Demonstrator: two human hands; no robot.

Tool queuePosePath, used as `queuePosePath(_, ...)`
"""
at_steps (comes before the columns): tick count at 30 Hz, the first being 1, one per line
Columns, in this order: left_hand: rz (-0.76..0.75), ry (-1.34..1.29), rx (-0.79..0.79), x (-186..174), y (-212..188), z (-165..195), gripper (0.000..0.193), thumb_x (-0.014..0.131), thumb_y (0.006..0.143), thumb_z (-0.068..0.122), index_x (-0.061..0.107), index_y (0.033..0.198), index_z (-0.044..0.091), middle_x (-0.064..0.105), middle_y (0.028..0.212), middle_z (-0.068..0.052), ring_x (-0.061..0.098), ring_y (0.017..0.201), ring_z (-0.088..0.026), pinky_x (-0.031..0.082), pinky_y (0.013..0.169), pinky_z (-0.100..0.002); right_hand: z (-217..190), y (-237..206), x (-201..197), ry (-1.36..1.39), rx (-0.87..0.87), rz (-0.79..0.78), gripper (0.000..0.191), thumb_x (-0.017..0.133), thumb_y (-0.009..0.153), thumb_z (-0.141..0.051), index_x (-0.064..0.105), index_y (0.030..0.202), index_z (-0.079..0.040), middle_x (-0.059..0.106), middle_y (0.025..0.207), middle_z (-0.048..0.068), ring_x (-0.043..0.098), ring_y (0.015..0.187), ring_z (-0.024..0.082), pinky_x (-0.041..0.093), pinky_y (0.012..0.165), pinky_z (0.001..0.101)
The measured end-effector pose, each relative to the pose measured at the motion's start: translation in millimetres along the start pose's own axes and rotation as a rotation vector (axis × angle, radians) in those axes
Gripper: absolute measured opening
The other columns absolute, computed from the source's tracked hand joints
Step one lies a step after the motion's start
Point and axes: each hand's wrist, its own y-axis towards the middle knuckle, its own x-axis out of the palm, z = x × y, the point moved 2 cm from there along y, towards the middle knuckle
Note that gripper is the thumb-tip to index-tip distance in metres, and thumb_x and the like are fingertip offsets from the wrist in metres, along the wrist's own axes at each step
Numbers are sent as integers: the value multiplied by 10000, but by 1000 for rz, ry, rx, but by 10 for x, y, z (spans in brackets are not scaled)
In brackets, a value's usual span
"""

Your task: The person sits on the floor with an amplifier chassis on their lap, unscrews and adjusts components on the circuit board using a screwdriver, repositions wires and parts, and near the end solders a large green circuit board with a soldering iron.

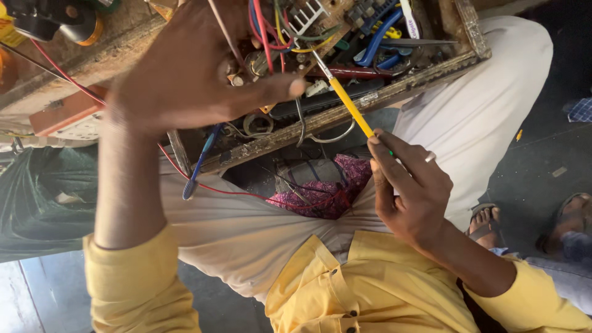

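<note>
My left hand [185, 74] is raised at the upper left, gripping a small circuit board [308, 21] with red, blue and yellow wires [265, 28] sprouting from it. My right hand [410, 185] sits lower right and pinches the end of a thin brush with a yellow handle [351, 108]. Its metal ferrule and tip reach up to the board near my left thumb. Both sleeves are yellow, and pale trousers cover my lap.
A worn wooden tray [370, 98] of tools lies across my knees, with blue-handled pliers [379, 40] inside. A red wire [203, 185] and a blue toothbrush [197, 169] hang below it. A pink patterned cloth [327, 194] lies in my lap. Another person's sandalled foot [484, 222] is at right.
</note>
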Motion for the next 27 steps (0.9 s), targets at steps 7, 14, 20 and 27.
queuePosePath(7, 96, 229, 113, 100, -28, -20, 1024, 819, 832, 660, 496, 1439, -99, 501, 1443, -313, 427, 1339, -540, 278, 1160, -578, -55, 38, 27, -33, -6, -15, 280, 723, 976, 29, 698, 1252, -7, 703, 1229, 168, 720, 910, 273, 545, 731, 355)
queuePosePath(14, 290, 256, -81, 374, -20, -42, 496, 833, 997, 406, 658, 1285, 41, 668, 1169, -207, 616, 1157, -388, 347, 1200, -566, -21, 58, 69, -20, -10, -4, 273, 722, 976, 31, 706, 1245, -11, 713, 1217, 175, 698, 780, 226, 532, 674, 330)
queuePosePath(20, 353, 198, -7, 338, -14, -49, 476, 841, 951, 310, 635, 1225, -20, 659, 1065, -169, 620, 1063, -388, 386, 1088, -550, -37, 52, 34, -66, -57, -30, 284, 704, 991, 42, 700, 1272, 2, 704, 1239, 194, 733, 846, 267, 553, 687, 339)
queuePosePath(27, 354, 163, 53, 339, -26, -123, 320, 817, 966, 239, 644, 1148, 40, 643, 1123, -178, 594, 1090, -399, 437, 960, -509, -36, 87, 33, -46, -88, 9, 250, 720, 983, 72, 713, 1228, 25, 724, 1195, 210, 702, 765, 246, 532, 647, 330)
